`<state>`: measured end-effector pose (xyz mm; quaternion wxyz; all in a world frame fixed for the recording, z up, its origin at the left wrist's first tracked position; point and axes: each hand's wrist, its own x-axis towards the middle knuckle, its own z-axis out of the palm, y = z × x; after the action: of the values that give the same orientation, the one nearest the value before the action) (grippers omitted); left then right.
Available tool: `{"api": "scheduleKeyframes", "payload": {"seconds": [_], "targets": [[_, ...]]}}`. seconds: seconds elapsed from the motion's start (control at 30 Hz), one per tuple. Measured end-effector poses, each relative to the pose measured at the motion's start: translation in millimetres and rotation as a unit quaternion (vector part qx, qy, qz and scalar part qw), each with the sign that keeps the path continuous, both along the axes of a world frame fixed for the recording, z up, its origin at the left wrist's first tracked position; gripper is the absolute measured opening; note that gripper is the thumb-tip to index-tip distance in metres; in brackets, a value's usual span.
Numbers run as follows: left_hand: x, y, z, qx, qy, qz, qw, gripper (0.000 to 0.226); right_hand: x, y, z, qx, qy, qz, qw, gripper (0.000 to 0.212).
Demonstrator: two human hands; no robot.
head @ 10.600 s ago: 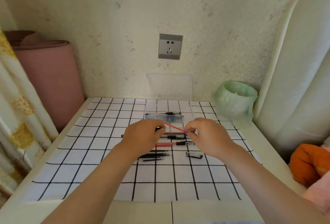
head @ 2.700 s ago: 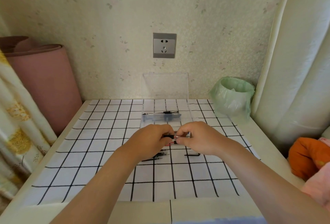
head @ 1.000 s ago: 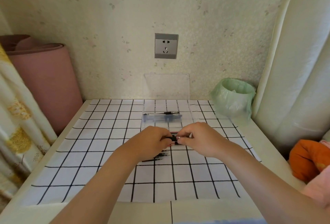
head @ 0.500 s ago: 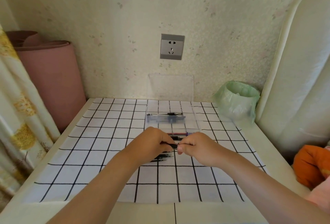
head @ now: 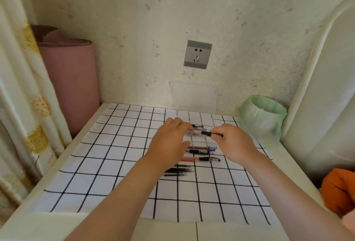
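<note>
Several black refills (head: 178, 170) lie nearest, three loose pens (head: 199, 159) just beyond. The right hand (head: 233, 143) pinches a gel pen (head: 204, 133) level above the clear case (head: 199, 139), probably to lay it flat inside; the left hand (head: 170, 140) meets its other end, grip unclear.

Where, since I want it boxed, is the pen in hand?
Head view, centre: the pen is held over the clear case, its right end pinched by the right hand, the left hand at its other end.

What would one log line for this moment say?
hands: left hand and right hand hold pen by its ends | place: over open clear box | mat: more pens, refills
</note>
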<state>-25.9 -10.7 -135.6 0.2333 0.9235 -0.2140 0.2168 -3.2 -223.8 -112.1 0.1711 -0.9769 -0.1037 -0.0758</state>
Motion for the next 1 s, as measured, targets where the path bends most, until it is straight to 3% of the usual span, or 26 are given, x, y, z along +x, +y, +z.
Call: {"api": "scheduleKeyframes", "payload": {"seconds": [0.23, 0.5, 0.7, 0.9, 1.0], "targets": [[-5, -4, -19, 0.113, 0.134, -0.034, 0.984, 0.071, 55, 20, -4, -0.07, -0.036, -0.006, 0.997, 0.03], [-2, -3, -22, 0.101, 0.125, -0.038, 0.986, 0.067, 92, 25, -16, -0.137, 0.03, 0.008, 0.99, 0.045], [-1, -3, -22, 0.105, 0.13, -0.038, 0.985, 0.064, 95, 24, -23, -0.166, 0.069, 0.037, 0.983, 0.041], [-2, -3, -19, 0.107, 0.137, -0.039, 0.984, 0.062, 86, 22, -24, -0.188, 0.05, 0.059, 0.979, 0.041], [-2, -6, -18, 0.107, 0.136, -0.037, 0.984, 0.06, 80, 23, -22, -0.186, 0.093, 0.067, 0.976, 0.042]]}}
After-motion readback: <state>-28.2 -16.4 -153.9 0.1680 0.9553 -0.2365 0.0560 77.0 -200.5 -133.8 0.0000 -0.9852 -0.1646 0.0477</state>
